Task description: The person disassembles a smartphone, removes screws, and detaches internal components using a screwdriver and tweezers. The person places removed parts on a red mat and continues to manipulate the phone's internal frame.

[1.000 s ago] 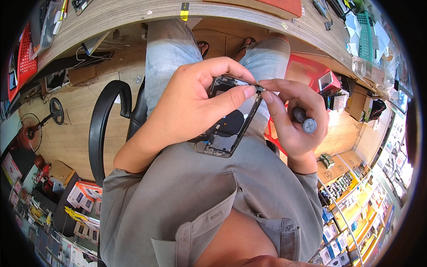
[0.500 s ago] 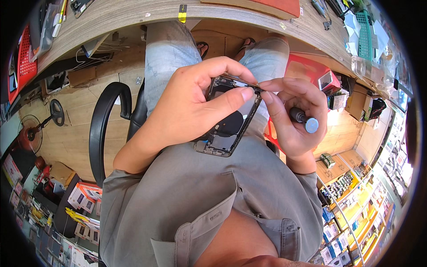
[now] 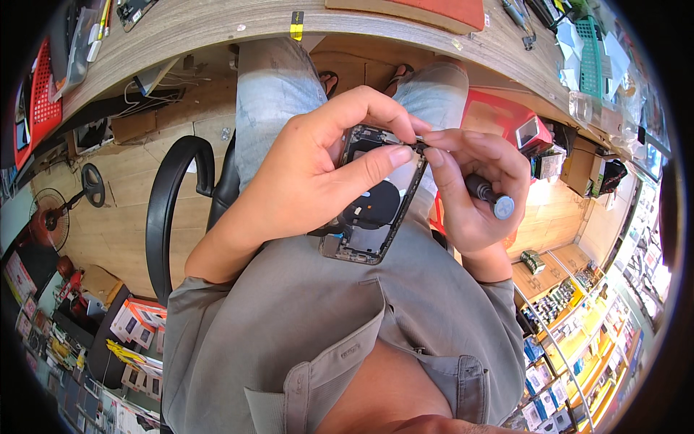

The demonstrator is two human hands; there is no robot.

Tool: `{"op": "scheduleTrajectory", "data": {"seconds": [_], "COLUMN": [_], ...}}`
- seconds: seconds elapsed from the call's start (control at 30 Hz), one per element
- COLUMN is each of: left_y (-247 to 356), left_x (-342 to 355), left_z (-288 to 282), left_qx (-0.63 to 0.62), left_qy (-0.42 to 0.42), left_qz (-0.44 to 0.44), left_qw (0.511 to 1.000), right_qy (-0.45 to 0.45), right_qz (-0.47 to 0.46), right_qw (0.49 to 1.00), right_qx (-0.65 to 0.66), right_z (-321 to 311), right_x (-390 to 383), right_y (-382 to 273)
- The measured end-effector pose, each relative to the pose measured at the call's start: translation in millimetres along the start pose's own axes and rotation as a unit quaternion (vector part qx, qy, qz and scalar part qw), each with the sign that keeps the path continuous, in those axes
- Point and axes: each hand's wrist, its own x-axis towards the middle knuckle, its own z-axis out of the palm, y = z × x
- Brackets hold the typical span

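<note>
"What is held, and where?"

"An opened smartphone housing [image 3: 377, 204], tilted above the lap. The left hand [image 3: 307, 170] is clamped on its upper half, thumb across the face. The right hand [image 3: 481, 210] cradles a screwdriver [image 3: 479, 186], thumb and forefinger together at the top corner; I can't tell whether they pinch a part."

"Handling?"

"Probably light, stiff-framed, fragile inside; best gripped by its side edges."

"Around it?"

"A wood-grain surface [image 3: 210, 27] with a green basket [image 3: 589, 61]; pale floor [image 3: 123, 242], fan [image 3: 50, 213] at left."

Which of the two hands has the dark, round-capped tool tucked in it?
The right hand: the tool sits within its curled fingers. The left hand shows no tool, just the opened phone in its grip.
</note>
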Motion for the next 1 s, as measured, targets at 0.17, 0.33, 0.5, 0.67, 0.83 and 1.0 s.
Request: {"op": "scheduleTrajectory", "data": {"seconds": [0.17, 0.33, 0.5, 0.67, 0.83, 1.0], "left_y": [4.3, 4.4, 2.6, 4.1, 3.4, 8.6], "left_x": [-1.0, -1.2, -1.1, -0.8, -1.1, -1.0], "left_z": [4.2, 1.8, 0.2, 1.0, -0.1, -1.0], "left_qx": [-0.037, -0.019, -0.005, -0.01, -0.03, -0.003], "left_qy": [0.016, 0.017, 0.022, 0.025, 0.015, 0.007], "left_qz": [-0.031, -0.025, -0.009, -0.011, -0.01, -0.016], "left_qw": [0.999, 0.999, 1.0, 1.0, 0.999, 1.0], "right_qy": [-0.004, -0.004, 0.004, 0.026, 0.009, 0.009], "right_qz": [-0.016, -0.008, 0.004, 0.012, -0.004, 0.002], "right_qw": [1.0, 1.0, 1.0, 1.0, 1.0, 1.0], "right_qx": [0.011, 0.016, 0.003, 0.005, -0.001, 0.004], "right_z": [1.2, 2.5, 1.9, 3.5, 1.4, -0.1], "right_x": [1.2, -0.1, -0.3, -0.4, 2.1, 1.5], "right_y": [1.2, 1.3, 1.3, 2.1, 3.2, 3.5]}}
